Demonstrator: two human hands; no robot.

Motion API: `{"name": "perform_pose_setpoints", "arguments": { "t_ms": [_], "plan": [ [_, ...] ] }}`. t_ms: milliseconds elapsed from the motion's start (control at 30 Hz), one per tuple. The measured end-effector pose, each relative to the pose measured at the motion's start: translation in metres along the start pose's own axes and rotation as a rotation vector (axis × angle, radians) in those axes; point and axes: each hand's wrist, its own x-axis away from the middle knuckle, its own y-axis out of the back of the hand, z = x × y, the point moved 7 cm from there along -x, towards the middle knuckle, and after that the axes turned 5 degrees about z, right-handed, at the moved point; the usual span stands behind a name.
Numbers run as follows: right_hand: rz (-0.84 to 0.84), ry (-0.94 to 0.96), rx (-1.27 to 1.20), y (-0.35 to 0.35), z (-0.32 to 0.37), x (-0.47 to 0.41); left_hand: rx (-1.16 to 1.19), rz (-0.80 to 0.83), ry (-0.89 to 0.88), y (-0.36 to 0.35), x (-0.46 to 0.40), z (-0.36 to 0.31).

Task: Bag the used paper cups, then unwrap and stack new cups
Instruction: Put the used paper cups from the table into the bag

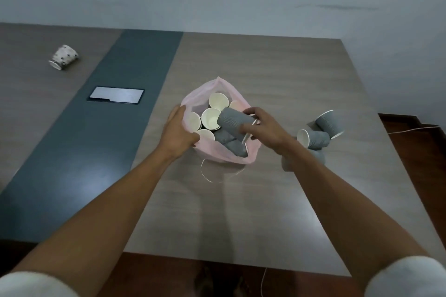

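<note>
Bagging is in progress. The right hand (263,128) grips 1 grey cup (233,124) by its rim end, fingers closed around it, base tilted into the pink bag (237,155). The left hand (177,130) pinches the bag's edge, spreading the mouth. Recommended: keep that mouth wide, release low. Remaining cups (321,131) lie right of the hand.

My right hand (263,128) holds a matt, ribbed grey paper cup (233,124); my left (177,131) grips thin translucent pink plastic bag (212,85). Matt wood-grain table (265,200).
</note>
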Motion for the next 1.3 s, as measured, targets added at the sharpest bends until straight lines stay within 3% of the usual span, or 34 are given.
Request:
{"name": "perform_pose_setpoints", "arguments": {
  "t_ms": [67,133,233,300,333,400,433,500,567,633,867,1100,1300],
  "plan": [
    [-0.039,-0.018,-0.123,-0.020,0.004,-0.019,0.036,0.054,-0.013,0.001,0.000,-0.003],
    [0.025,-0.074,-0.148,-0.051,-0.001,-0.031,0.112,0.111,-0.013,0.002,-0.002,-0.005],
    [0.094,0.043,0.286,-0.079,0.004,-0.046,0.242,0.143,-0.007,0.008,-0.008,-0.005],
    [-0.047,0.100,0.335,-0.073,0.007,-0.052,0.331,0.116,0.011,0.013,-0.014,-0.007],
    [-0.217,0.076,0.289,-0.058,0.005,-0.054,0.375,0.098,0.024,0.015,-0.017,-0.008],
    [-0.587,-0.081,0.293,-0.020,-0.013,-0.054,0.449,0.071,0.048,0.020,-0.024,-0.009],
    [-0.656,-0.242,0.311,-0.009,-0.027,-0.052,0.475,0.050,0.060,0.022,-0.028,-0.006],
    [-0.580,-0.533,0.184,0.000,-0.068,-0.052,0.496,-0.017,0.091,0.028,-0.035,-0.001],
    [-0.428,-0.609,0.031,-0.004,-0.094,-0.054,0.486,-0.088,0.119,0.031,-0.043,0.005],
    [-0.439,-0.501,0.007,0.002,-0.099,-0.055,0.453,-0.139,0.127,0.033,-0.049,0.005],
    [-0.770,-0.204,0.062,0.086,-0.048,-0.044,0.365,-0.155,0.005,0.013,-0.073,-0.047],
    [-0.820,-0.124,0.044,0.168,-0.038,-0.028,0.357,-0.140,-0.063,-0.027,-0.094,-0.094],
    [-0.746,-0.088,0.026,0.227,-0.038,-0.028,0.386,-0.180,-0.075,-0.062,-0.105,-0.127]
  ]
}}
